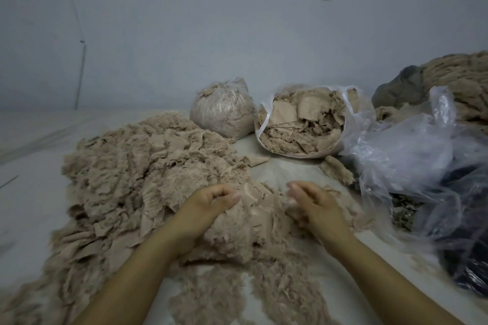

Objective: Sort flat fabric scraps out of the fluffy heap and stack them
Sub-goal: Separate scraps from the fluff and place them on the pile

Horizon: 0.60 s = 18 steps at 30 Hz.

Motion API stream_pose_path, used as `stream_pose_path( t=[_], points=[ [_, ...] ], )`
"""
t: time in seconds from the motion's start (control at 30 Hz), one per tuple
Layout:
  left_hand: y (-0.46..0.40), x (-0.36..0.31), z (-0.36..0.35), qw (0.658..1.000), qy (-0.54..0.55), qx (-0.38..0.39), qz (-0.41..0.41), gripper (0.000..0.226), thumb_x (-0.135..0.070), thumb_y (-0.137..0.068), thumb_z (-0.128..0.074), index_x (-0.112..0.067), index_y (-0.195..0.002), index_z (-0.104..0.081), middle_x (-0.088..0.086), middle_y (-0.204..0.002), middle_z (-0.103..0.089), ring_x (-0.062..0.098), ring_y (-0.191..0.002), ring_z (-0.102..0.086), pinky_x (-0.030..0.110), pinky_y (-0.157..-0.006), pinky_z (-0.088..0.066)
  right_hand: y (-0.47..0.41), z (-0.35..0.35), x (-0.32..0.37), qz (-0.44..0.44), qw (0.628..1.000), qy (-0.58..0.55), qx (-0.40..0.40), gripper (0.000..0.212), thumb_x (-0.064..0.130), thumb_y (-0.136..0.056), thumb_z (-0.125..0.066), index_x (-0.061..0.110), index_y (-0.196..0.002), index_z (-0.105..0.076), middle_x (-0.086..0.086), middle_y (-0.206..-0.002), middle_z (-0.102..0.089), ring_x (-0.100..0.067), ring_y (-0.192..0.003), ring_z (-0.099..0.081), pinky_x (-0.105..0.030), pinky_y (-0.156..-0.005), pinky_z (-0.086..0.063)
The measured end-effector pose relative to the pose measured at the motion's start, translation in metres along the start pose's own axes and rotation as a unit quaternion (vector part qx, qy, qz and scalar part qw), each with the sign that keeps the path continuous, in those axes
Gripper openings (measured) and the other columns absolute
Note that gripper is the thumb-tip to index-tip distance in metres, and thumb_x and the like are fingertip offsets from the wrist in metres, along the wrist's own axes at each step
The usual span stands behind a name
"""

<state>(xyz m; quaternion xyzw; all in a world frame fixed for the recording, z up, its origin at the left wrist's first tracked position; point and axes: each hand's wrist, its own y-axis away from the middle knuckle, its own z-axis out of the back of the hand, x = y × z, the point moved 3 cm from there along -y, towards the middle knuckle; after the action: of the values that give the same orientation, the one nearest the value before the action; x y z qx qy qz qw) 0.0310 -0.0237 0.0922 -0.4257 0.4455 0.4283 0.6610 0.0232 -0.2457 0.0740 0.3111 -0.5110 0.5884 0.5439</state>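
A big fluffy beige heap of fibre and fabric bits covers the left and middle of the pale floor. Flat beige scraps lie on its near right edge, between my hands. My left hand rests on the heap with fingers curled, pinching the edge of a flat scrap. My right hand is blurred, fingers curled around a small tuft of fluff at the heap's right side. One loose flat scrap lies on the floor beyond the heap.
An open clear bag full of flat scraps lies on its side at the back. A tied bag of fluff stands left of it. Crumpled clear plastic over dark material fills the right. A wall rises behind.
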Motion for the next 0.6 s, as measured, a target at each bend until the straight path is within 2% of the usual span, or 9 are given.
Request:
stream_pose_path(
  t=[0.07, 0.13, 0.17, 0.2, 0.33, 0.4, 0.47, 0.53, 0.6],
  points=[
    [-0.002, -0.006, -0.009, 1.000, 0.004, 0.025, -0.008, 0.012, -0.021, -0.087, -0.062, -0.011, -0.080, -0.066, -0.009, -0.068, -0.061, 0.001, -0.064, -0.054, 0.010, -0.061, -0.043, 0.014, -0.029, 0.011, -0.026, 0.985, -0.098, 0.138, 0.041, 0.049, -0.079, -0.062, 0.025, -0.112, -0.065, 0.007, -0.091, -0.072, -0.006, -0.077, -0.066, -0.016, -0.066, -0.051],
    [-0.003, -0.006, -0.018, 0.999, 0.009, 0.040, -0.018, 0.010, -0.021, -0.083, -0.066, -0.012, -0.078, -0.067, -0.008, -0.068, -0.064, 0.003, -0.066, -0.058, 0.014, -0.062, -0.046, 0.021, -0.049, 0.015, -0.004, 0.976, -0.111, 0.186, 0.024, 0.032, -0.083, -0.068, 0.019, -0.103, -0.066, 0.008, -0.069, -0.066, -0.004, -0.062, -0.060, -0.014, -0.059, -0.046],
    [-0.003, -0.005, -0.020, 0.999, -0.001, 0.024, -0.025, 0.010, -0.018, -0.084, -0.066, -0.014, -0.074, -0.067, -0.009, -0.066, -0.064, 0.003, -0.064, -0.058, 0.014, -0.061, -0.047, 0.022, -0.053, 0.016, 0.001, 0.978, -0.119, 0.172, 0.009, 0.021, -0.086, -0.068, 0.015, -0.091, -0.067, 0.008, -0.063, -0.059, -0.005, -0.058, -0.053, -0.015, -0.056, -0.042],
    [-0.003, -0.003, -0.018, 0.999, -0.013, -0.009, -0.030, 0.015, -0.016, -0.084, -0.066, -0.015, -0.070, -0.066, -0.010, -0.061, -0.063, 0.001, -0.059, -0.056, 0.013, -0.057, -0.045, 0.020, -0.055, 0.013, 0.003, 0.982, -0.121, 0.143, 0.008, 0.015, -0.088, -0.066, 0.012, -0.080, -0.065, 0.004, -0.063, -0.056, -0.007, -0.059, -0.049, -0.017, -0.056, -0.040],
    [-0.005, 0.010, 0.004, 0.989, 0.009, -0.148, -0.009, 0.027, -0.019, -0.087, -0.064, 0.002, -0.072, -0.057, 0.005, -0.053, -0.046, 0.015, -0.047, -0.038, 0.020, -0.046, -0.034, 0.016, -0.048, 0.007, 0.026, 0.991, -0.098, 0.088, 0.031, 0.016, -0.094, -0.057, 0.014, -0.064, -0.049, 0.006, -0.062, -0.047, -0.005, -0.059, -0.043, -0.016, -0.057, -0.036],
    [-0.007, 0.014, 0.006, 0.991, -0.014, -0.135, -0.017, 0.029, -0.019, -0.088, -0.063, 0.007, -0.076, -0.057, 0.010, -0.057, -0.045, 0.016, -0.051, -0.038, 0.025, -0.052, -0.033, 0.016, -0.050, 0.005, 0.014, 0.985, -0.130, 0.114, 0.032, 0.028, -0.093, -0.057, 0.018, -0.064, -0.048, 0.010, -0.060, -0.046, -0.003, -0.058, -0.042, -0.015, -0.056, -0.036],
    [-0.007, 0.011, -0.001, 0.994, -0.019, -0.098, -0.037, 0.022, -0.017, -0.087, -0.064, -0.003, -0.071, -0.059, 0.001, -0.052, -0.044, 0.009, -0.047, -0.037, 0.022, -0.048, -0.033, 0.017, -0.054, 0.004, -0.022, 0.971, -0.177, 0.158, 0.026, 0.043, -0.083, -0.065, 0.021, -0.071, -0.055, 0.011, -0.062, -0.051, -0.003, -0.059, -0.048, -0.016, -0.057, -0.040],
    [-0.007, 0.008, -0.009, 0.996, -0.012, -0.069, -0.052, 0.019, -0.015, -0.086, -0.064, -0.011, -0.068, -0.059, 0.000, -0.053, -0.046, 0.010, -0.047, -0.038, 0.020, -0.045, -0.033, 0.018, -0.058, 0.005, -0.007, 0.971, -0.149, 0.188, 0.017, 0.035, -0.081, -0.073, 0.020, -0.080, -0.064, 0.005, -0.066, -0.055, -0.006, -0.062, -0.053, -0.018, -0.059, -0.043],
    [-0.009, 0.009, -0.005, 0.993, 0.009, -0.110, -0.052, 0.021, -0.015, -0.088, -0.063, -0.011, -0.068, -0.058, 0.001, -0.050, -0.046, 0.011, -0.043, -0.038, 0.018, -0.041, -0.032, 0.016, -0.057, 0.005, 0.027, 0.981, -0.121, 0.147, 0.015, 0.018, -0.085, -0.070, 0.021, -0.071, -0.067, 0.008, -0.065, -0.060, -0.004, -0.063, -0.055, -0.016, -0.061, -0.045]
  ],
)
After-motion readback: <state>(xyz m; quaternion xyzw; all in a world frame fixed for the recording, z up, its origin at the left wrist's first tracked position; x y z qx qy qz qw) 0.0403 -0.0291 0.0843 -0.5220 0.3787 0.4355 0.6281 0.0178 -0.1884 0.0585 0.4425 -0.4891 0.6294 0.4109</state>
